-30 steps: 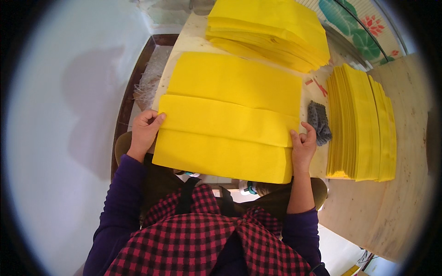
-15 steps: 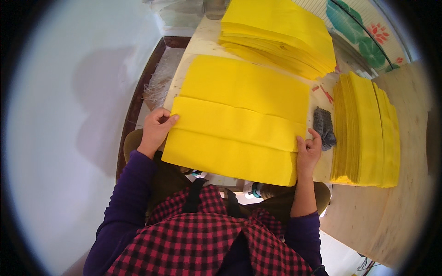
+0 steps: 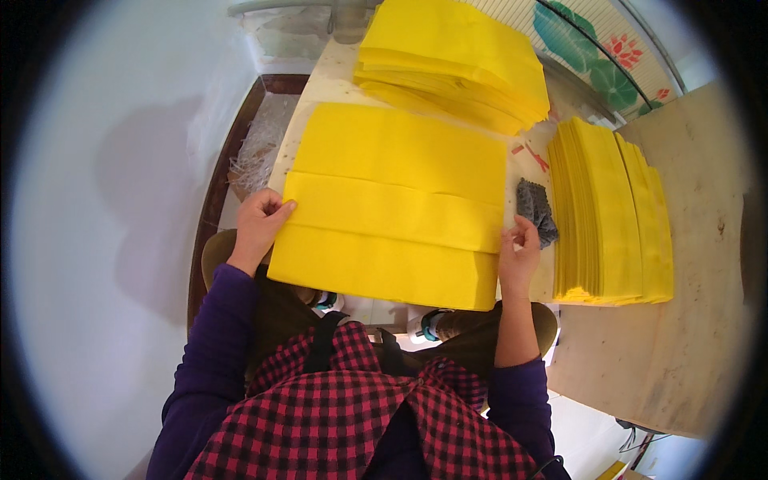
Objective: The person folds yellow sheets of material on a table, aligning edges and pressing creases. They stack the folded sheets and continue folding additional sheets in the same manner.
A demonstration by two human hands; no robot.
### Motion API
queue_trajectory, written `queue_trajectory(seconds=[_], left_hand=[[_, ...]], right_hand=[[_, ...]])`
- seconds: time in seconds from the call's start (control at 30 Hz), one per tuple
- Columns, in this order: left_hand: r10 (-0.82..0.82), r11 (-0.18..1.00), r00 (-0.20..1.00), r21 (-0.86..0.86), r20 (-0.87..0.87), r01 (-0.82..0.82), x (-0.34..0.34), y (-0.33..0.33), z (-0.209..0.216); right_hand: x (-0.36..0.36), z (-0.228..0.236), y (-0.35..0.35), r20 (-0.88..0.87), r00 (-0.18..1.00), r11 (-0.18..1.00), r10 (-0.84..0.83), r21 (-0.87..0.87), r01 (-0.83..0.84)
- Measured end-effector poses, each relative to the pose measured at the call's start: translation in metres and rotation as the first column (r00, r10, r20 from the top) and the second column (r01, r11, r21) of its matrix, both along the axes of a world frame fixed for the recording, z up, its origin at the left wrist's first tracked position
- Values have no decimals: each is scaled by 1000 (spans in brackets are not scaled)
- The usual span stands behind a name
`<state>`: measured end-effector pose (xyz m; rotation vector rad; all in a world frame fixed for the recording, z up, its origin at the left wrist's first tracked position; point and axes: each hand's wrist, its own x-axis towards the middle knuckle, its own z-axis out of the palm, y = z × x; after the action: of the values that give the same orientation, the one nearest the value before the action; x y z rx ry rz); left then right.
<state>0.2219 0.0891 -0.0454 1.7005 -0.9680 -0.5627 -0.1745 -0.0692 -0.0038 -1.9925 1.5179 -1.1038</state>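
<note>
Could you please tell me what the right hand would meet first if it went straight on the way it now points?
Probably the grey textured cloth, lying just ahead of the right hand, though depth is hard to judge from this single view.

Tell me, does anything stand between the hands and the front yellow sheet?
Nothing visible: the left hand and right hand are at side edges of the yellow sheet. The grey cloth lies farther right, not between.

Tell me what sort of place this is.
Probably a small workroom, perhaps in a home. A folded yellow sheet lies before the person on a wooden worktop, with a thick stack of yellow sheets beyond it and another yellow stack to the right.
</note>
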Motion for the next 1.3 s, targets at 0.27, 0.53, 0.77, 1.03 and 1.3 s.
queue_trajectory(seconds=[0.27, 0.53, 0.77, 1.03, 1.3], left_hand=[[-3, 1000, 999, -30, -44, 1, 0, -2, -4], [-40, 998, 999, -49, 18, 41, 0, -1, -1], [-19, 1000, 999, -21, 29, 19, -2, -2, 4], [-37, 998, 998, -47, 45, 39, -4, -3, 2], [-29, 1000, 1000, 0, -1, 29, -3, -4, 3]], right_hand=[[89, 56, 49, -300, 856, 890, 420, -48, -453], [181, 41, 79, -462, 679, 804, 570, 144, -577], [192, 17, 69, -568, 698, 891, 436, 163, -423], [109, 7, 45, -713, 669, 977, 212, 169, -129], [68, 4, 32, -748, 659, 989, 79, 140, 40]])
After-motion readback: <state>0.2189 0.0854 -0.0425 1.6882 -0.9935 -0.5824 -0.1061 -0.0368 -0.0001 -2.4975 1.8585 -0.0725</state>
